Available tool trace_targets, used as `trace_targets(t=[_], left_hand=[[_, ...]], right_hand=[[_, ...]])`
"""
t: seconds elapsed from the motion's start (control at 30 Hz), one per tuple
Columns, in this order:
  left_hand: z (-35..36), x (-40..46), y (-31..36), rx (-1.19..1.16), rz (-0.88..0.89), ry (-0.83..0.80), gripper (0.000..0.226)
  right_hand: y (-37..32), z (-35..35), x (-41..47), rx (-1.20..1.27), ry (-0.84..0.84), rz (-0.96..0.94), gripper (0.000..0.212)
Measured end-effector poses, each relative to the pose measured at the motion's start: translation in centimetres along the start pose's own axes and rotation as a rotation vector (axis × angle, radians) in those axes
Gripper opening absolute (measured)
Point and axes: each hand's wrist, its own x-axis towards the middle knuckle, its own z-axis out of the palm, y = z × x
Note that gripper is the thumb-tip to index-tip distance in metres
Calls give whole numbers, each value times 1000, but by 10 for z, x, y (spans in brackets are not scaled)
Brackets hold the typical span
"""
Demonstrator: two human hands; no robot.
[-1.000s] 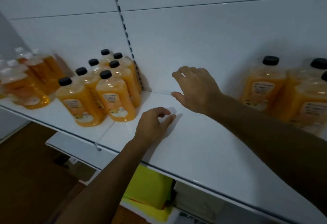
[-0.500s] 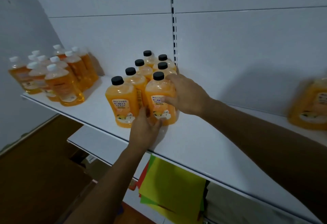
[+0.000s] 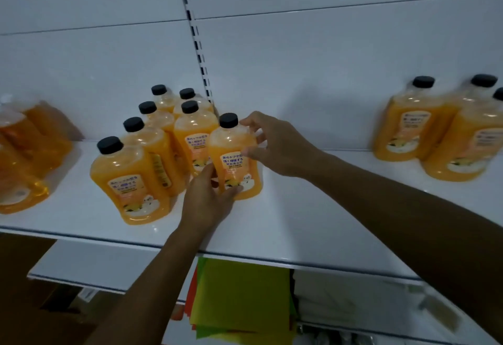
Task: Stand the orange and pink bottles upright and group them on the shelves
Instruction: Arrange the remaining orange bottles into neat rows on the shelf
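Orange bottle [image 3: 235, 159] now apart from its group [image 3: 152, 148], fingers of both hands gripping it.

Shelf middle: we see a cluster of orange black-capped plastic bottles [image 3: 152, 154] standing on the white upper shelf [image 3: 299, 224].
Held bottle: the orange black-capped bottle [image 3: 235, 159] stands right of the cluster, between our left hand [image 3: 206, 200] in front and our right hand [image 3: 277, 145] at its right.
Shelf right: another group of orange black-capped bottles [image 3: 441, 132], well apart.
Below: a stack of yellow-green paper sheets [image 3: 245, 298] under the upper shelf.
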Motion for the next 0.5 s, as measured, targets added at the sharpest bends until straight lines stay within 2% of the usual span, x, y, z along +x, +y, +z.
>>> trace_targets(t=[0.33, 0.5], left_hand=[[116, 20, 80, -74, 88, -181, 49], [168, 24, 124, -134, 157, -269, 49]], right_hand=[[64, -99, -69, -250, 150, 159, 55], [86, -144, -102, -459, 183, 280, 64]])
